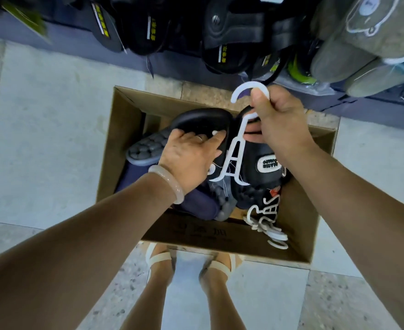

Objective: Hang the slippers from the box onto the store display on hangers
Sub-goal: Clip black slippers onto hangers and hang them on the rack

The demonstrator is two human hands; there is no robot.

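Fitting a black slipper pair onto a white hanger, with more stock waiting in the box.

The right hand [279, 125] is pinching the white hanger [237, 148] just under its hook, fingers curled tight around the stem, while the left hand [191, 158] is resting on the upturned black slipper [201, 120] with fingers fairly straight, seemingly pressing it toward the hanger; its mate, the labelled black slipper [263, 167], is lying against the hanger's right side. Both are hovering over the open cardboard box [124, 129] on the floor, which is holding a grey-soled slipper [143, 151], darker ones beneath, and a bundle of spare hangers [270, 225]. The store display [232, 32] above is already carrying hung slippers. Judging by this, the task is part-way: this pair is not yet hung, and several more are remaining.
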